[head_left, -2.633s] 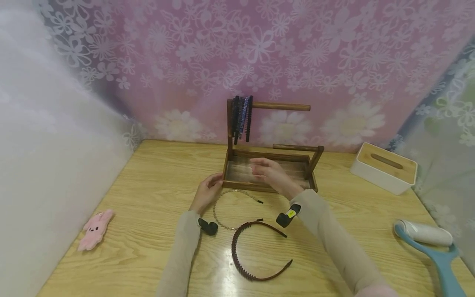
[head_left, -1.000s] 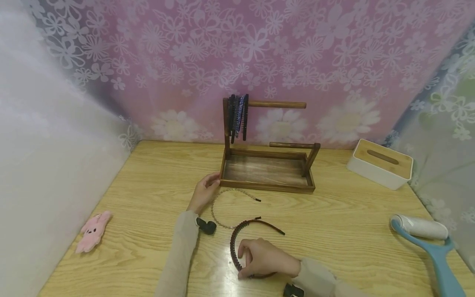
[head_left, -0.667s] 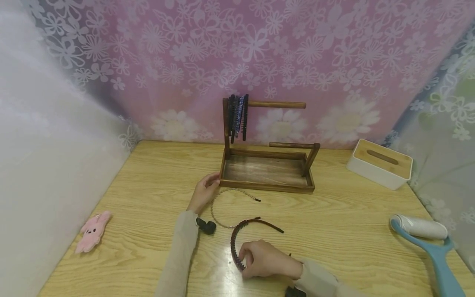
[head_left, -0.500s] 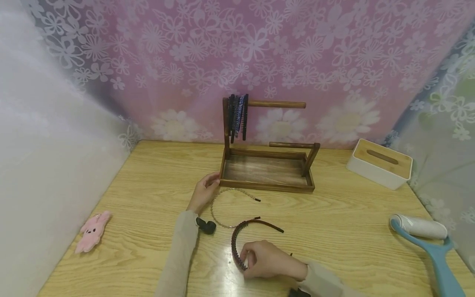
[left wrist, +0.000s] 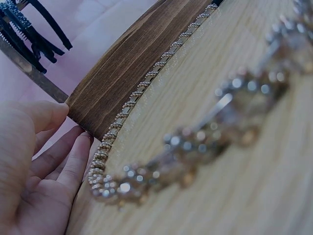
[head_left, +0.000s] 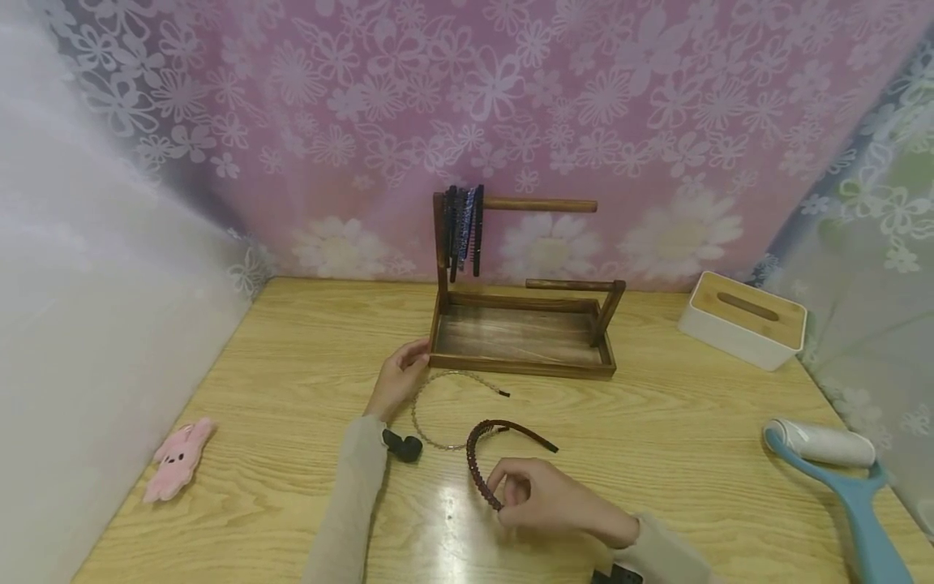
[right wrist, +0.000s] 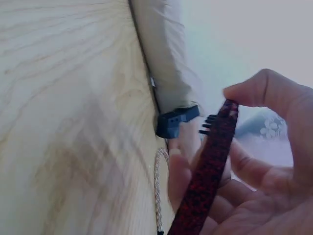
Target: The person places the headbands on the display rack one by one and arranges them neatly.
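Note:
My right hand (head_left: 547, 495) pinches a dark reddish-brown headband (head_left: 476, 466) between thumb and fingers near one end. In the right wrist view the headband (right wrist: 208, 176) shows a red-and-black speckled outer face and small comb teeth inside. My left hand (head_left: 397, 380) holds the front left corner of a wooden headband rack (head_left: 525, 369), thumb and fingertips at the corner in the left wrist view. A beaded headband (head_left: 414, 412) lies on the table in front of the rack, partly overlapped by the brown one in the head view. Several dark and glittery headbands (head_left: 463, 231) hang on the rack's upper bar.
The rack's shorter, lower bar (head_left: 569, 285) stands at its right end. A white tissue box (head_left: 737, 332) with a wooden lid is at the back right. A lint roller (head_left: 832, 446) with a blue handle lies at the right, a pink plush toy (head_left: 178, 462) at the left edge.
My right hand has come from over the rack to the brown headband, taken hold of it and raised it, tilting it. The left hand stays at the rack's corner.

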### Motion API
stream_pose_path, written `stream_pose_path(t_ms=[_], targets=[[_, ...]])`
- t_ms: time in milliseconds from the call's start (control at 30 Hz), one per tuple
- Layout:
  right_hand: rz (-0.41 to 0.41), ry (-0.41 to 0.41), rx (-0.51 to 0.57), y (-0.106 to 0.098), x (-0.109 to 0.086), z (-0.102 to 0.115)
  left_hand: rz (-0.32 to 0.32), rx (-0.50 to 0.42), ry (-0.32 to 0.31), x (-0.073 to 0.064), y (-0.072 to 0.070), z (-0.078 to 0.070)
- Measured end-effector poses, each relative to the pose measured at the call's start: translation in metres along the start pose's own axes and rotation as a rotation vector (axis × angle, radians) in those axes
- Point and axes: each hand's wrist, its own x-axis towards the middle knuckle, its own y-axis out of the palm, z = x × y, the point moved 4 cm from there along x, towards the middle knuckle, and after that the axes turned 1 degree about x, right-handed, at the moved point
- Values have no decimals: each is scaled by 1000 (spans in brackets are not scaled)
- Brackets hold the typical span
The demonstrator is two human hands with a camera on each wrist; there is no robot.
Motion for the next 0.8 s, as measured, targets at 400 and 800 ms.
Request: stream_pose_path(t_ms=[400, 800], targets=[[-146, 40, 133, -28, -13, 4, 19, -5, -1, 0, 0, 1], [-465, 200, 298, -57, -31, -5, -5, 4, 10, -1, 0, -1]])
